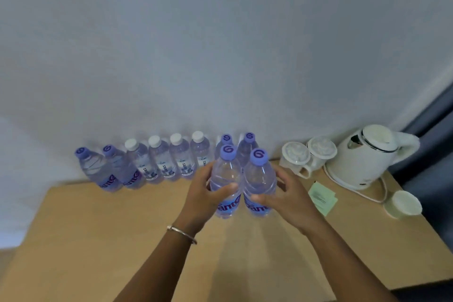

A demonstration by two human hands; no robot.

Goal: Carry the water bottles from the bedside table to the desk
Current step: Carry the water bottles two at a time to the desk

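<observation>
Two clear water bottles with purple caps stand side by side on the wooden desk (98,240). My left hand (206,193) grips the left bottle (225,174), thumb across its front. The right bottle (259,179) is gripped by my right hand (286,196), fingers curled round its side. Behind them, a row of several more bottles stands along the wall: two purple-capped ones at the left (98,169), white-capped ones (166,159) in the middle, two purple-capped ones (246,147) just behind the held pair.
At the back right stand two upturned white cups (306,154) and a white electric kettle (367,154) with its cord. A green paper sachet (322,197) and a small white paper cup (403,203) lie near the desk's right edge. A dark curtain hangs at far right.
</observation>
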